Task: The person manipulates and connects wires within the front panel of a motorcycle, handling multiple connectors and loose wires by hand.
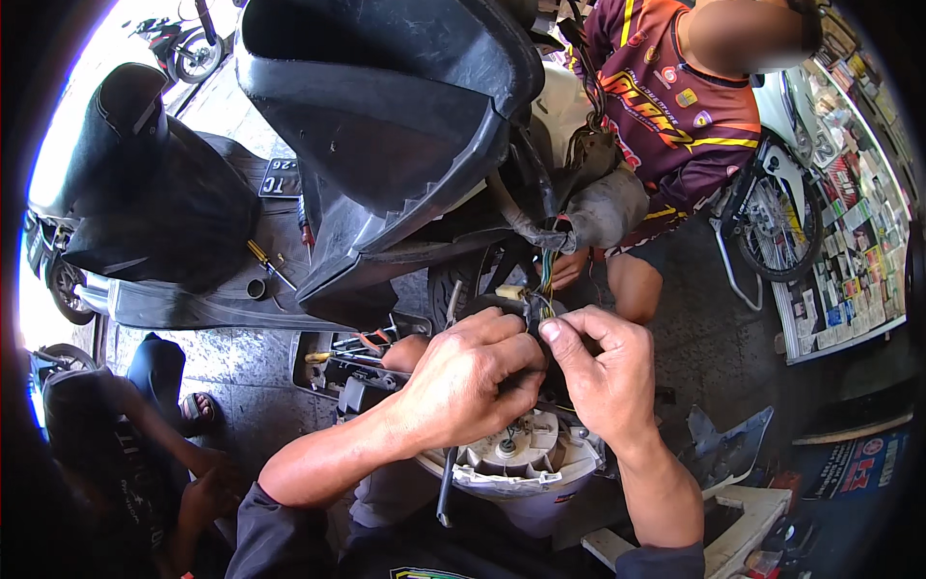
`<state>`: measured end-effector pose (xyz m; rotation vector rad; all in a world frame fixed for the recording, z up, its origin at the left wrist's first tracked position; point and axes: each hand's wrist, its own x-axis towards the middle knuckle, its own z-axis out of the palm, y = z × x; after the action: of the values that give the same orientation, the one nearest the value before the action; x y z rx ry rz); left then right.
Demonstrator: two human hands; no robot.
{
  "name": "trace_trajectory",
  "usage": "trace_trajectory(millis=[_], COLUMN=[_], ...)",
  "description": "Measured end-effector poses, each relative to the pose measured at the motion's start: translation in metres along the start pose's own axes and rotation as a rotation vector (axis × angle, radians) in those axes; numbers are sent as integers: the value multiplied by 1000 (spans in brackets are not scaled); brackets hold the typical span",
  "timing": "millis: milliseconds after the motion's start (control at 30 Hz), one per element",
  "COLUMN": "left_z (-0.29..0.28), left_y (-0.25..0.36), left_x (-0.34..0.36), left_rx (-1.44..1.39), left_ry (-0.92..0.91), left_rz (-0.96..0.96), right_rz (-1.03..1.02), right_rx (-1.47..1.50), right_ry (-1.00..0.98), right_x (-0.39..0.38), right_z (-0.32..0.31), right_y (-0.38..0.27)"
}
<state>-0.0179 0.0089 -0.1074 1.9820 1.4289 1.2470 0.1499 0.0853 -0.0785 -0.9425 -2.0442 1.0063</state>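
A bundle of thin coloured wires (547, 268) hangs from the opened front of a scooter and runs down to a dark wire connector (541, 311). My right hand (608, 372) pinches that connector between thumb and bent forefinger. Close beside it, my left hand (477, 374) is closed with its fingers curled inward; what they grip is hidden. A cream-coloured plug (511, 291) shows just beyond my left knuckles. Below both hands, near my lap, lies a headlight unit (526, 454) with its pale back upward.
Black scooter bodywork (386, 145) looms ahead. A co-worker in a maroon jersey (666, 106) crouches beyond, one hand (571, 269) by the wires. A tool tray (313, 372) sits left, a screwdriver (270, 262) on the footboard. Another person (106, 463) is far left; broken panels (728, 444) lie right.
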Motion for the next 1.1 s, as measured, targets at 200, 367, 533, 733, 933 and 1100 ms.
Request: trace_trajectory(millis=[200,367,533,733,933,1100], left_z=[-12,-17,-22,-22,-10,-10], left_y=[2,0,3,9,5,0], left_x=[-6,-4,-5,-1,-2,-8], left_rx=[-136,-169,-25,-185,-268,-332], left_ry=[-19,-87,-145,-2,98,58], left_rz=[-18,-22,-75,-210,-178,-311], right_rz=[162,268,316,-33,-14,188], right_rx=[12,205,289,-61,-59,114], right_ry=[-34,-99,-141,-48,51,158], right_x=[-17,-35,-34,-39,-47,-61], right_z=[-8,0,0,6,9,11], right_y=[-11,-18,-13,-6,-12,-3])
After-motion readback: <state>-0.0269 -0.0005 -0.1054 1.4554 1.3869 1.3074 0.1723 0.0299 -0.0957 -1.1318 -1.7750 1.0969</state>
